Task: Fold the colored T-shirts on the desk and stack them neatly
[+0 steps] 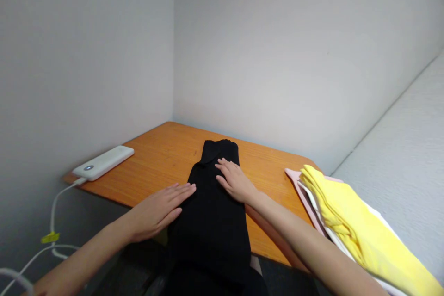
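Note:
A black garment (213, 222), folded into a long narrow strip, lies across the wooden table and hangs toward me over its front edge. Its kind I cannot make out. My right hand (237, 179) rests flat on its upper right part, fingers stretched out. At the garment's left edge lies my left hand (163, 208), fingers extended and close together, the tips touching the cloth. Neither hand grips anything. The garment's near end merges with dark cloth at the bottom of the view.
The orange-brown table (159, 157) sits in a corner between pale walls. On its left edge lies a white power bank (106, 162) with a white cable (53, 212) hanging down. At the right is a pile of folded clothes, a yellow one (350, 222) over white and pink ones.

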Tool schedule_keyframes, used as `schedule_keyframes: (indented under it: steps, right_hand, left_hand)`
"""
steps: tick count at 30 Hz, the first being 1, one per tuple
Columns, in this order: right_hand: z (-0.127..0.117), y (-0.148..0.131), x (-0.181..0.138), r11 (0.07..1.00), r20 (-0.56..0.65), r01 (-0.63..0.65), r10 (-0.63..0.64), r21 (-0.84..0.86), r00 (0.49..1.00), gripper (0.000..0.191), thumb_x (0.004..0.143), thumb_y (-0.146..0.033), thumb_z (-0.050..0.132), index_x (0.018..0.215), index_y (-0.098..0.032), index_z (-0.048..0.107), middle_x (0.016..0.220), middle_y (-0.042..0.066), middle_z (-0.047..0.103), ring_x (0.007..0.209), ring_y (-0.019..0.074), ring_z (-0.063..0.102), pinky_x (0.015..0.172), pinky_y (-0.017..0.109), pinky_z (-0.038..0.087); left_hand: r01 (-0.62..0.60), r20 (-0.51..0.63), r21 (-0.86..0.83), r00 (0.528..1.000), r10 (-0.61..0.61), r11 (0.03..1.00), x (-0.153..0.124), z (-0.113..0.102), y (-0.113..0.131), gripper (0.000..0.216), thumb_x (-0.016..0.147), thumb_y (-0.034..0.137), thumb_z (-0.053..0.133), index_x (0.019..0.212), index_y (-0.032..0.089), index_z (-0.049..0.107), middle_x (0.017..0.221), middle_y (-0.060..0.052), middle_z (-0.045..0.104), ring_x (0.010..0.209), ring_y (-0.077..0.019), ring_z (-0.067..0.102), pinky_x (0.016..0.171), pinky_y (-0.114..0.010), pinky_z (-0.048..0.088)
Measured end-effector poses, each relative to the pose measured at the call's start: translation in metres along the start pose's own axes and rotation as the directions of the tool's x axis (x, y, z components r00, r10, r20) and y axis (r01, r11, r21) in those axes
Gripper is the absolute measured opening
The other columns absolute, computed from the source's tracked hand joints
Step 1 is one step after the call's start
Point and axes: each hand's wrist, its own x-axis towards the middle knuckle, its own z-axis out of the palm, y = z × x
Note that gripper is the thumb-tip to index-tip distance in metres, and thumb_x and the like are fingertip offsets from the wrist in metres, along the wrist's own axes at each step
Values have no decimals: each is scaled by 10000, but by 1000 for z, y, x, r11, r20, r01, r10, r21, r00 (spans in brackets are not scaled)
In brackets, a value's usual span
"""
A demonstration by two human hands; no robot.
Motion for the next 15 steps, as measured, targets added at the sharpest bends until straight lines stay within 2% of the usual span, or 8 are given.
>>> schedule_keyframes:
  steps: [3, 5, 8, 10, 13, 15]
  right_hand:
    - [-30, -26, -72, 998, 92, 47, -51, 48, 994, 483, 928, -212, 394, 1395, -158, 508, 1504, 107, 452, 1429, 207, 346, 1194, 413, 273]
    - [-42, -42, -108, 996, 189, 59, -70, 65, 980, 667, 789, -130, 454, 1454, -172, 438, 1551, 91, 387, 1453, 207, 305, 1202, 417, 263]
    - [-43, -54, -141, 997, 290, 52, -68, 61, 955, 918, 652, -109, 497, 1542, -173, 279, 1630, 93, 202, 1498, 235, 192, 1208, 440, 250]
    - [-36, -57, -153, 998, 284, 46, -53, 30, 957, 957, 627, -113, 519, 1546, -147, 255, 1639, 121, 145, 1505, 279, 154, 1203, 478, 243]
    - [-26, -59, -169, 997, 218, 69, -74, 33, 973, 769, 661, -115, 520, 1426, -134, 439, 1592, 151, 289, 1462, 318, 270, 1163, 518, 283]
    - [-25, -65, -180, 985, 143, 104, -123, 137, 982, 541, 710, -121, 491, 1244, -169, 563, 1479, 136, 482, 1361, 291, 437, 1109, 493, 350]
  left_hand:
    - [-150, 28, 123, 989, 147, 981, -13, 7, 5, 886, 821, 35, 430, 1592, 257, 53, 1649, 1, 174, 1510, -190, 195, 1245, -388, 211]
    - [-188, -8, 233, 981, 195, 954, -11, 17, 0, 942, 758, -43, 398, 1590, 259, 76, 1647, 0, 188, 1508, -189, 201, 1243, -393, 210]
    - [-222, -112, 378, 953, 282, 899, -5, 32, -7, 844, 819, -91, 335, 1555, 312, 245, 1590, -7, 355, 1454, -180, 337, 1202, -384, 278]
    - [-266, -182, 402, 914, 362, 876, -4, 39, -5, 714, 871, -52, 370, 1489, 307, 393, 1499, -35, 493, 1377, -198, 451, 1148, -373, 344]
    - [-360, -250, 277, 868, 428, 891, -13, 42, 10, 493, 907, 73, 457, 1350, 270, 547, 1379, -73, 602, 1264, -232, 546, 1071, -377, 408]
    - [-370, -285, 60, 884, 371, 927, -17, 42, 21, 292, 928, 226, 502, 1182, 257, 642, 1214, -71, 688, 1120, -230, 620, 976, -356, 467]
